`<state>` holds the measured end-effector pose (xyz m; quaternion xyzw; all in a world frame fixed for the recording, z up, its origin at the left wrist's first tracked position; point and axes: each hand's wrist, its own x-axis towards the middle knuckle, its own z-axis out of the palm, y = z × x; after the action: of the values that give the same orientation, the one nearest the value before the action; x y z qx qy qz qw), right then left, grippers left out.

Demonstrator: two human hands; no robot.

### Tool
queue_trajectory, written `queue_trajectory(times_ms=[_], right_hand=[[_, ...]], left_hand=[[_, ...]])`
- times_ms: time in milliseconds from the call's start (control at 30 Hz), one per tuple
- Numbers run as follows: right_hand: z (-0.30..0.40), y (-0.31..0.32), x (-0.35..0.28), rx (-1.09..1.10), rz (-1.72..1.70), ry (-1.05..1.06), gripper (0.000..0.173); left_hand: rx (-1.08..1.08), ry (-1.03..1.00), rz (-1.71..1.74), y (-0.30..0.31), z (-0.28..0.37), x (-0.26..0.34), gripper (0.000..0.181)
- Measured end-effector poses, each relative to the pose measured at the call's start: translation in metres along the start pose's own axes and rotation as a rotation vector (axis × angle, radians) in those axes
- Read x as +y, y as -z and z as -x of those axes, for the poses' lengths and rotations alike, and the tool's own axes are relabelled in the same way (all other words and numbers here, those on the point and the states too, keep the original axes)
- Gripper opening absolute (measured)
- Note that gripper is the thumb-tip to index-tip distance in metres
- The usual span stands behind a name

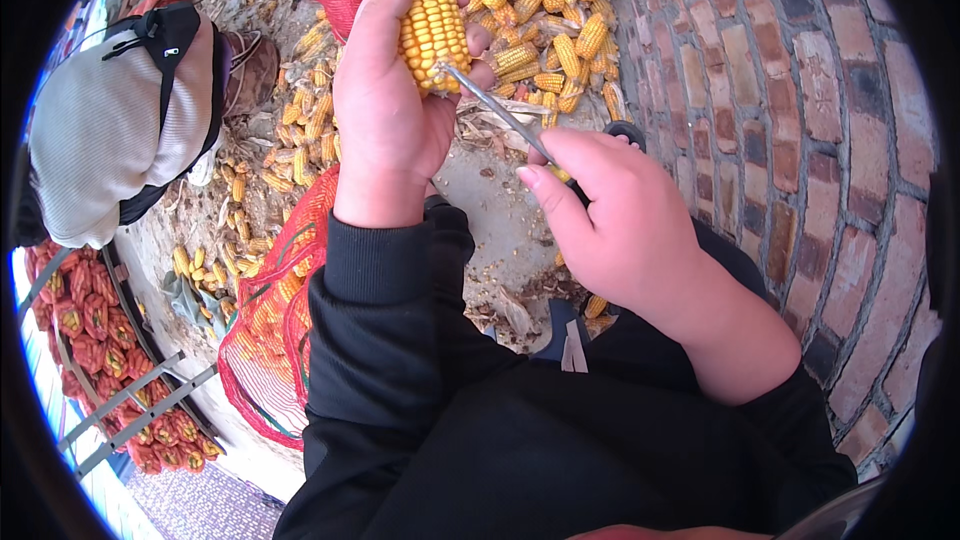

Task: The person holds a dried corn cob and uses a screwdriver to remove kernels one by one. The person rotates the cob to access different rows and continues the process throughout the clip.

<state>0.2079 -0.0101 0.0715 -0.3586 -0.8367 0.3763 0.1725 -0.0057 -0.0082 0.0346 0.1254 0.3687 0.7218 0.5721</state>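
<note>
My left hand (397, 82) is closed around a husked ear of yellow corn (429, 22), its thumb lying along the kernels and its fingertips showing at the far side. In my right hand (622, 217) is a screwdriver (510, 116) with a thin metal shaft and a yellow and black handle, most of which the fingers hide. The shaft's tip meets the near end of the ear, where the pale cob shows. Nearly every kernel row on the visible side is full.
Husked corn ears (540, 7) lie heaped beyond my hands, beside a brick wall (795, 127). A red mesh sack (262, 360) of corn stands at my left. Another person (127, 112) bends over nearby. Filled red sacks (105, 330) are stacked behind a metal ladder (135, 405).
</note>
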Motion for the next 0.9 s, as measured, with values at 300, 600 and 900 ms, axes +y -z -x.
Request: queue_trajectory(times_ms=[300,600,900], right_hand=[[0.003,0.003,-0.006,-0.069,0.047,-0.115,0.021],[-0.013,0.033,-0.001,-0.189,0.139,-0.009,0.020],[-0.015,0.045,0.001,-0.214,0.211,0.002,0.019]], left_hand=[[0.005,-0.109,-0.197,-0.006,0.002,-0.007,0.040],[-0.102,0.053,-0.264,0.010,0.000,0.007,0.045],[-0.060,0.021,-0.107,0.000,-0.002,0.001,0.032]])
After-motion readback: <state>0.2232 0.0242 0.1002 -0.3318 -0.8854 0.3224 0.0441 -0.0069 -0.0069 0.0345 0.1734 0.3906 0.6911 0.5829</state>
